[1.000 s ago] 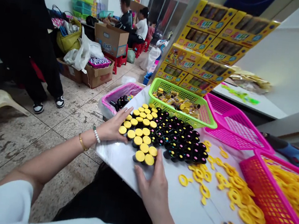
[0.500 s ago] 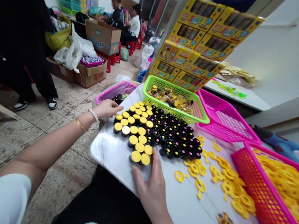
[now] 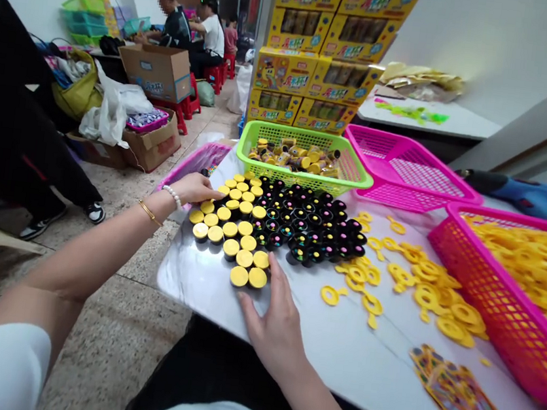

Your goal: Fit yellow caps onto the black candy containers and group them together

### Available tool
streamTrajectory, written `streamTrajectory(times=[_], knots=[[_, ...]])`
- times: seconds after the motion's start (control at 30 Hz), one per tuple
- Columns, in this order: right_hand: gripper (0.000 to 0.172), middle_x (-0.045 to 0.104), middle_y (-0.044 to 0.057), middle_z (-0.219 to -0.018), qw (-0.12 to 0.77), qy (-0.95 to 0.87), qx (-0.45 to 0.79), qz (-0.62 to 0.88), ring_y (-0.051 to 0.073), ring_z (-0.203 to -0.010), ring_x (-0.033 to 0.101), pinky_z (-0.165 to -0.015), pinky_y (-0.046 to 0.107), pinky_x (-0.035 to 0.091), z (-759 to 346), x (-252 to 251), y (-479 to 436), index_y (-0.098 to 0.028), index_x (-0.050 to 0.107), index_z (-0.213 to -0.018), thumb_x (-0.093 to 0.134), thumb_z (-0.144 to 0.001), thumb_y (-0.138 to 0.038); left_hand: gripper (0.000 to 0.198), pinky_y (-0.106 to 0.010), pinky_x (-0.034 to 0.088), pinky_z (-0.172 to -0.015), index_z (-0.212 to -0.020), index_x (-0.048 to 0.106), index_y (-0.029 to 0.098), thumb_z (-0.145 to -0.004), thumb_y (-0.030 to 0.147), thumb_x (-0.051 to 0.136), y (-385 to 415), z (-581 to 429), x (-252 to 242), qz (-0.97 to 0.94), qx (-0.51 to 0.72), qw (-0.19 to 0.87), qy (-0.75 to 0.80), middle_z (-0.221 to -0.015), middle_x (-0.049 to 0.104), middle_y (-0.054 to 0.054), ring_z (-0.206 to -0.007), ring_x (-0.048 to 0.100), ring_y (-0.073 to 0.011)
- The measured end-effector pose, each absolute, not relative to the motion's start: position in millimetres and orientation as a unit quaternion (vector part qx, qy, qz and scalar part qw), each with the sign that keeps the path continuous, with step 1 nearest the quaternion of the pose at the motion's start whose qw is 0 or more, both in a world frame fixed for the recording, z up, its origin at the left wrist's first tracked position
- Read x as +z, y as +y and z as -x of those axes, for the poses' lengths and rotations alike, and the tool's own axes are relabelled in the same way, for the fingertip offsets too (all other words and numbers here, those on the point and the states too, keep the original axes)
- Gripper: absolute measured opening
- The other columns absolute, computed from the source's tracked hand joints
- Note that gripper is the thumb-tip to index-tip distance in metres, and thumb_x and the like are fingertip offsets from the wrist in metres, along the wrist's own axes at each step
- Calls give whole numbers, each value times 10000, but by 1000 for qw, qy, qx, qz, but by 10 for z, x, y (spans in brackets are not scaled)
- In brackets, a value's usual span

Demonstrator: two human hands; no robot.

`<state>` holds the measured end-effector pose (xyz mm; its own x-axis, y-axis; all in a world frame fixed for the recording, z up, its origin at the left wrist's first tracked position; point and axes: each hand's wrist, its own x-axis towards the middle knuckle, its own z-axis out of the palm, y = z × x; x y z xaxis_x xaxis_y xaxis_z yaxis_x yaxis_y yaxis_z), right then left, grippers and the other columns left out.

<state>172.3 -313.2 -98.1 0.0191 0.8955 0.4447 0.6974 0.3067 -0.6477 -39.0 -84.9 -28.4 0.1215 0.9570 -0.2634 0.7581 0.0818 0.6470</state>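
Several small black cups with yellow lids (image 3: pixel 224 214) stand packed together at the left of the table. My left hand (image 3: pixel 195 188) reaches in from the left with fingers stretched out, its fingertips against the back left of this group. At the front, my right hand (image 3: pixel 278 317) has thumb and fingers apart. It rests beside the two nearest lidded cups (image 3: pixel 239 276), the fingertips close to the right-hand one. Directly right of the lids is a block of open black cups (image 3: pixel 301 218) with small pink, yellow and blue beads inside.
A green basket (image 3: pixel 300 180) of yellow pieces stands behind, below stacked yellow boxes (image 3: pixel 286 71). Yellow ring-shaped pieces (image 3: pixel 426 275) lie scattered beside a pink basket (image 3: pixel 499 303). Printed cards (image 3: pixel 455 388) lie near the front. A blue tool (image 3: pixel 526 194) is back right. A person stands at left.
The view has turned to the right and tipped down slightly. My left hand has come in from the table's left edge to the lidded cups. My right hand stays beside the front cups.
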Motion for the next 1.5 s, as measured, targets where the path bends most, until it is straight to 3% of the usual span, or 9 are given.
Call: streamTrajectory(times=[0.3, 0.5, 0.67, 0.97, 1.27, 1.5], knots=[[718, 467, 177, -1451, 428, -686, 133, 574, 294, -1346, 463, -1082, 515, 442, -1708, -973, -3117, -182, 239, -1526, 573, -895, -255, 382, -235, 330, -501, -627, 566, 177, -537, 404, 860, -872, 245, -241, -678, 133, 293, 661, -557, 562, 23, -549, 478, -118], [684, 477, 181, -1435, 436, -680, 131, 575, 295, -1334, 472, -1074, 526, 447, -1711, -956, -3112, -177, 267, -1511, 566, -902, -264, 371, -248, 349, -536, -699, 645, 165, -604, 491, 795, -894, 283, -266, -681, 128, 283, 663, -610, 597, -2, -591, 505, -140], [682, 486, 180, -1427, 437, -678, 132, 577, 305, -1321, 484, -1051, 531, 467, -1710, -983, -3111, -178, 266, -1517, 556, -913, -303, 397, -261, 360, -550, -664, 702, 157, -581, 536, 788, -942, 340, -283, -689, 104, 303, 651, -627, 631, -22, -617, 528, -156], [694, 482, 169, -1436, 446, -683, 128, 565, 301, -1328, 479, -1067, 517, 460, -1715, -1022, -3109, -183, 256, -1525, 560, -913, -306, 375, -237, 335, -491, -638, 639, 174, -579, 510, 793, -1028, 316, -265, -692, 97, 297, 651, -576, 590, 5, -555, 481, -125], [672, 477, 157, -1438, 453, -682, 122, 561, 302, -1322, 480, -1056, 521, 470, -1715, -1058, -3102, -203, 259, -1521, 547, -923, -308, 462, -243, 407, -575, -727, 698, 166, -552, 583, 790, -1000, 314, -264, -712, 66, 265, 647, -749, 696, -48, -722, 604, -191], [670, 489, 170, -1423, 458, -685, 90, 560, 312, -1300, 503, -1012, 522, 506, -1716, -1146, -3077, -195, 247, -1527, 526, -933, -334, 483, -240, 442, -618, -797, 745, 159, -613, 605, 715, -1010, 384, -287, -711, 50, 318, 625, -789, 722, -42, -749, 622, -188]])
